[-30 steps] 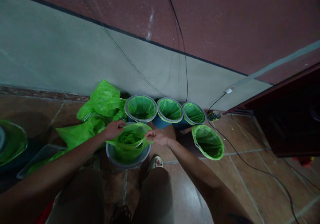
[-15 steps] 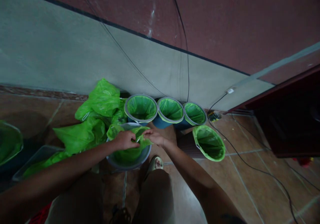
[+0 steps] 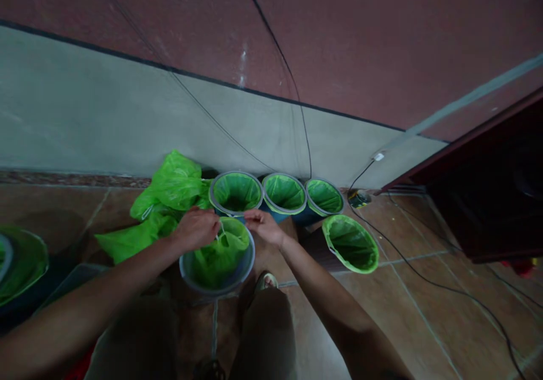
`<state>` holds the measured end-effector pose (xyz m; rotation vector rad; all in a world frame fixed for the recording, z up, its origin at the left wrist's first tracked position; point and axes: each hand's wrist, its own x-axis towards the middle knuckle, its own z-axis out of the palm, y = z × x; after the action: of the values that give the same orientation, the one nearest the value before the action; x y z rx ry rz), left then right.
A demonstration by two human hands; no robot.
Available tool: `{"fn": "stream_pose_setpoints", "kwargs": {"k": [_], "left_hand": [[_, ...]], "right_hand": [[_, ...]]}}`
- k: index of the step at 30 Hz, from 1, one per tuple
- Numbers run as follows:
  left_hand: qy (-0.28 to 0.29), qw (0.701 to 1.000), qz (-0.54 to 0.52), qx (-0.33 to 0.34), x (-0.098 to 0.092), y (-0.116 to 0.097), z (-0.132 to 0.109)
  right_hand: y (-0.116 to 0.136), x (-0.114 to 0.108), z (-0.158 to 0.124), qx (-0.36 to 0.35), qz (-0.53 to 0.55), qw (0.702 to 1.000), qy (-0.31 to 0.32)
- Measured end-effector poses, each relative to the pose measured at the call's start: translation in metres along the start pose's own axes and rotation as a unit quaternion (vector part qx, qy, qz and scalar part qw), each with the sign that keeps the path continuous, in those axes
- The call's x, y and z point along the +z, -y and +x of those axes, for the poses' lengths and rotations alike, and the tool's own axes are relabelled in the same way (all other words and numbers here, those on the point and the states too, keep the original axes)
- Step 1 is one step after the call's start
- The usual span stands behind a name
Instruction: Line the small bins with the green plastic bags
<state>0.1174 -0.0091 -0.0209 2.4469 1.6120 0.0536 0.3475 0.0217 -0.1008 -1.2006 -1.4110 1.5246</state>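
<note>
In the head view, a green bag (image 3: 227, 247) looks to be gripped by its white drawstring (image 3: 220, 230) in the left hand (image 3: 198, 227), fingers curled tight. The right hand (image 3: 263, 226) is held just across from it, fingertips nearly together; whether anything's pinched there can't be told. The bag is bunched up inside the grey-blue bin (image 3: 245, 272), below and between both hands.

As for what could go wrong, the thin plastic could get torn if the string is yanked from one side only. The bin could be tipped too, since it doesn't seem to be steadied by either hand. The rear bins (image 3: 278, 217) just past the right hand could be nudged as well.

Containers-wise, those three are all fitted with green liners (image 3: 285, 190), insides too dark to be read. A lined brown bin (image 3: 316, 247) is parked to that hand's right. Stuffed sacks (image 3: 173, 182) are piled beyond the left hand, contents unreadable.
</note>
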Motion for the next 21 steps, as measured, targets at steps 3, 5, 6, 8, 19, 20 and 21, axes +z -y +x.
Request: {"fn": "stream_pose_setpoints", "kwargs": {"k": [3, 5, 6, 8, 19, 20, 21], "left_hand": [[-0.068, 0.993, -0.098, -0.022, -0.038, -0.004, -0.001], [-0.103, 0.975, -0.192, -0.034, -0.058, -0.010, 0.000], [-0.119, 0.962, -0.242, -0.040, -0.066, -0.014, 0.001], [-0.143, 0.931, -0.332, -0.044, -0.076, -0.023, 0.003], [-0.112, 0.893, -0.436, 0.027, -0.051, -0.042, 0.004], [-0.100, 0.888, -0.447, 0.029, -0.046, -0.039, 0.005], [-0.089, 0.883, -0.461, 0.024, -0.041, -0.036, 0.005]], "right_hand": [[0.034, 0.007, -0.011, -0.033, 0.008, 0.999, -0.007], [0.054, 0.017, -0.019, -0.053, -0.004, 0.999, 0.013], [0.062, 0.023, -0.023, -0.063, -0.014, 0.998, 0.020], [0.073, 0.038, -0.027, -0.079, -0.054, 0.995, 0.021], [0.036, 0.091, -0.023, -0.044, -0.242, 0.958, -0.149], [0.033, 0.088, -0.023, -0.038, -0.236, 0.961, -0.137], [0.030, 0.085, -0.023, -0.032, -0.220, 0.968, -0.119]]}}
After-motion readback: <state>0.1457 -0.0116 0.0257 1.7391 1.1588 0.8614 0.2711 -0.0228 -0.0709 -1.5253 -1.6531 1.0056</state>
